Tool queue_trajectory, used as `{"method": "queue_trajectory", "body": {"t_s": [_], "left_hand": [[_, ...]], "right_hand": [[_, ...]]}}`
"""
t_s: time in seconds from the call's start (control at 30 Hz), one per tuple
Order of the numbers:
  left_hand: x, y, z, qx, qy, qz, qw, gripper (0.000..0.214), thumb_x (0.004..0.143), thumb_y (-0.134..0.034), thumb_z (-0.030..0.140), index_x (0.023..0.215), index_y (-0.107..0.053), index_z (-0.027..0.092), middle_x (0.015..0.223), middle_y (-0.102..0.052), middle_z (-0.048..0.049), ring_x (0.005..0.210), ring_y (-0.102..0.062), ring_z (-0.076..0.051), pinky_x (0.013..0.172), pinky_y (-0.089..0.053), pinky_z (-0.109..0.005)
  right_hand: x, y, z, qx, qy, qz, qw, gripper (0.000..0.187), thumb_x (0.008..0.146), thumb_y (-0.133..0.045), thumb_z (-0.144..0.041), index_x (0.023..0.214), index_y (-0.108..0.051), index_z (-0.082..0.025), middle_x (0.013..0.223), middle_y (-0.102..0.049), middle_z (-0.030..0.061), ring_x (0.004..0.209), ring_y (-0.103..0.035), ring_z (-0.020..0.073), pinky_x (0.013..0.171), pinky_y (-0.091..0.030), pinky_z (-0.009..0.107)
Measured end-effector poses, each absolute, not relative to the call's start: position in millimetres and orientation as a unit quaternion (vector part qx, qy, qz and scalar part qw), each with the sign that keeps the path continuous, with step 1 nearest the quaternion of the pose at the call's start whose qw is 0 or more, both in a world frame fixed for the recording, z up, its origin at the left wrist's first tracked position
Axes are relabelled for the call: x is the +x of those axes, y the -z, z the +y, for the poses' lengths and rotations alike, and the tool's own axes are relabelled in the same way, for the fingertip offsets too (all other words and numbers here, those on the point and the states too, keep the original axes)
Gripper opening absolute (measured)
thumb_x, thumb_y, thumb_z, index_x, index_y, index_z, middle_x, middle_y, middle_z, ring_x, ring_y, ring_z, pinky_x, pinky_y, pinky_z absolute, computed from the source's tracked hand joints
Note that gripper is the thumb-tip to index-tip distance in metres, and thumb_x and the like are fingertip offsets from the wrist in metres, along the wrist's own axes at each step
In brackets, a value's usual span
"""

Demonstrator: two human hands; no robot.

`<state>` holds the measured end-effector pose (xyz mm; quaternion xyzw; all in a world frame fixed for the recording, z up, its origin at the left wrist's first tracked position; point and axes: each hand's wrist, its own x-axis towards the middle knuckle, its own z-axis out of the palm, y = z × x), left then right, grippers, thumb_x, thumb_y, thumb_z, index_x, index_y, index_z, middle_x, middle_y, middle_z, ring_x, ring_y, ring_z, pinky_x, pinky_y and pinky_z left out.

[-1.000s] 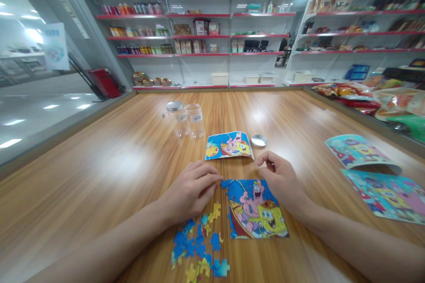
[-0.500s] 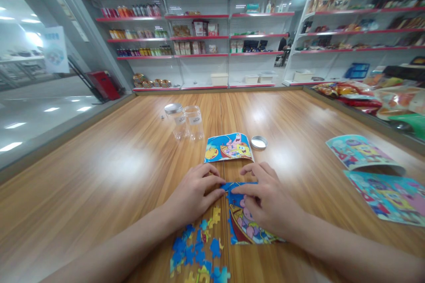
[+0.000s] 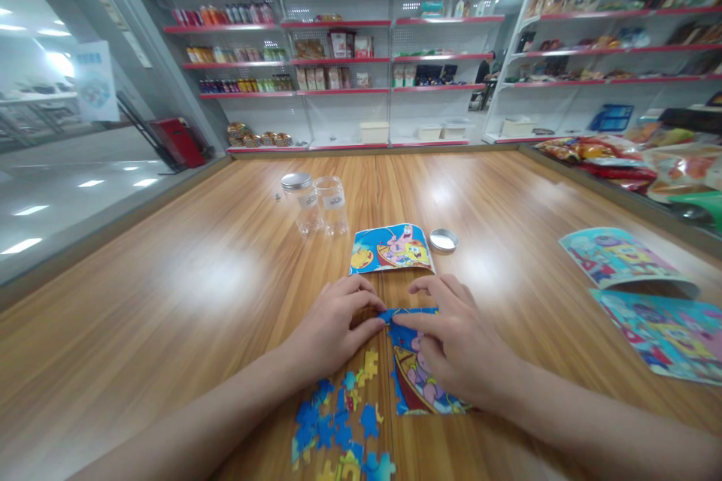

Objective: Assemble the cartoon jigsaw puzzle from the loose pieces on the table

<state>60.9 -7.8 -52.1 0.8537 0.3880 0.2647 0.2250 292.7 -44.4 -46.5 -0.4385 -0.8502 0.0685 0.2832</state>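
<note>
A partly joined jigsaw puzzle (image 3: 416,385), showing a pink figure in a boat on blue, lies on the wooden table in front of me. At its upper left corner, my left hand (image 3: 337,322) pinches a blue puzzle piece (image 3: 386,315) between thumb and fingers, against the joined part. My right hand (image 3: 458,334) rests over the puzzle with fingers apart, its index fingertip pressing near that same corner. The right hand hides part of the puzzle's right side. Loose blue and yellow puzzle pieces (image 3: 324,432) lie below my left hand. Beyond both hands is a curled picture card (image 3: 389,249) with a matching scene.
Two clear jars stand farther back, one lidded (image 3: 307,212) and one uncovered (image 3: 334,210). A round metal lid (image 3: 444,240) lies right of the card. Two more cartoon sheets (image 3: 629,259) are at the right, near bagged goods (image 3: 612,161). Stocked shelves (image 3: 332,98) line the back.
The left thumb and fingers have shifted very slightly, and the blue piece sits against the puzzle's corner. The whole view has moved a little; the right hand stays in place.
</note>
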Motion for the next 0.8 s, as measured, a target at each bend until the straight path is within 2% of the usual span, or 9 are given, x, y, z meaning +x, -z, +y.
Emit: {"method": "queue_trajectory", "body": {"t_s": [0.13,0.3,0.47,0.53,0.73,0.8], "left_hand": [[62.0,51.3,-7.4,0.842,-0.285,0.392,0.236,0.007,0.088,-0.069,0.024,0.092,-0.066,0.02,0.099,-0.065,-0.0043,0.095,-0.061,-0.021,0.082,-0.051,-0.035],[62.2,52.2,-8.0,0.806,-0.288,0.426,0.291,0.008,0.087,-0.068,0.024,0.084,-0.063,0.019,0.078,-0.064,0.0001,0.071,-0.058,-0.015,0.063,-0.047,-0.026],[58.5,51.6,-7.8,0.77,-0.323,0.425,0.351,0.02,0.093,-0.06,0.026,0.112,-0.063,0.021,0.083,-0.064,0.0005,0.071,-0.057,-0.013,0.064,-0.046,-0.026],[56.2,51.3,-6.5,0.76,-0.331,0.418,0.371,0.018,0.094,-0.058,0.028,0.109,-0.065,0.02,0.085,-0.066,-0.0006,0.072,-0.057,-0.013,0.066,-0.046,-0.027],[51.4,49.2,-4.6,0.714,-0.354,0.414,0.439,0.018,0.088,-0.069,0.032,0.087,-0.061,0.016,0.08,-0.067,-0.0006,0.073,-0.061,-0.013,0.066,-0.048,-0.025],[50.7,47.7,-5.4,0.712,-0.355,0.408,0.448,0.018,0.088,-0.07,0.032,0.09,-0.062,0.016,0.081,-0.07,-0.0014,0.074,-0.064,-0.014,0.066,-0.049,-0.025]], "right_hand": [[292.4,45.1,-44.3,-0.447,-0.068,-0.852,0.265,0.042,0.077,-0.061,-0.007,0.106,-0.078,-0.033,0.122,-0.053,0.0114,0.115,-0.047,0.034,0.092,-0.044,0.056],[292.4,44.7,-43.7,-0.441,-0.07,-0.854,0.269,0.042,0.077,-0.061,-0.006,0.106,-0.078,-0.032,0.121,-0.054,0.0112,0.114,-0.048,0.0329,0.092,-0.045,0.055],[293.6,46.2,-44.1,-0.433,-0.067,-0.857,0.271,0.039,0.079,-0.06,-0.007,0.105,-0.078,-0.029,0.12,-0.056,0.0119,0.114,-0.048,0.0329,0.092,-0.045,0.055],[294.3,46.5,-44.3,-0.428,-0.066,-0.858,0.278,0.04,0.079,-0.059,-0.007,0.107,-0.077,-0.028,0.12,-0.056,0.012,0.114,-0.047,0.0326,0.092,-0.045,0.055],[297.0,47.2,-43.8,-0.408,-0.075,-0.861,0.295,0.044,0.078,-0.056,-0.003,0.111,-0.076,-0.026,0.118,-0.056,0.0122,0.114,-0.048,0.0307,0.093,-0.046,0.053],[297.8,47.7,-43.0,-0.405,-0.079,-0.859,0.304,0.045,0.078,-0.055,-0.002,0.111,-0.075,-0.026,0.117,-0.056,0.012,0.114,-0.048,0.0305,0.093,-0.046,0.053]]}}
